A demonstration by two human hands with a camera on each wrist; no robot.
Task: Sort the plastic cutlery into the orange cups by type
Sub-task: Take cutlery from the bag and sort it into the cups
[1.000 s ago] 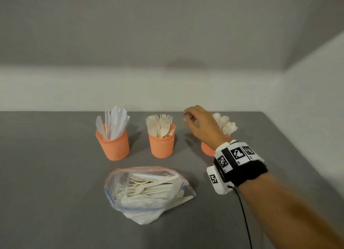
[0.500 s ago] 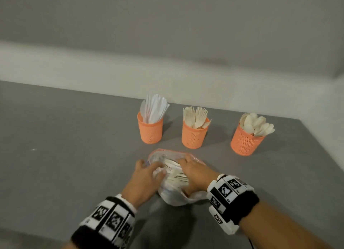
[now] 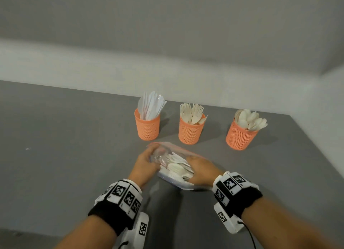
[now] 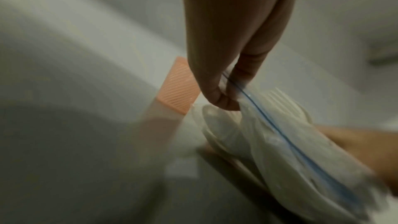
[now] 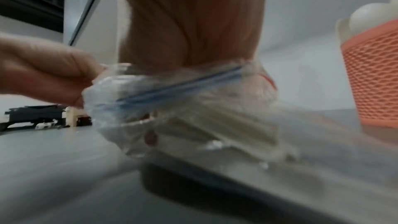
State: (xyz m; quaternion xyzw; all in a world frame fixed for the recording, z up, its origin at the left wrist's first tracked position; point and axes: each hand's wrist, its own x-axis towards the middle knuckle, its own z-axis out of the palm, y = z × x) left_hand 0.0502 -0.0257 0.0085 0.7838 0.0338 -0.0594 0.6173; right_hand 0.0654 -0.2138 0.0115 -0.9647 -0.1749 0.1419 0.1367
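- Soft, even, rather dim light is falling from above; the three orange mesh plastic cups (image 3: 147, 124) are casting faint shadows on the matte grey table (image 3: 61, 137).
- Both wrist views are smearing with motion blur, the clear zip-top plastic bag (image 5: 183, 108) glinting slightly.
- Wide-angle distortion is bending the head view's edges.

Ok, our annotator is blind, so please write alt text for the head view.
Two hands, left hand and right hand, hold a clear zip bag of pale cutlery on a grey table. Behind stand three orange cups: knives, forks, spoons.
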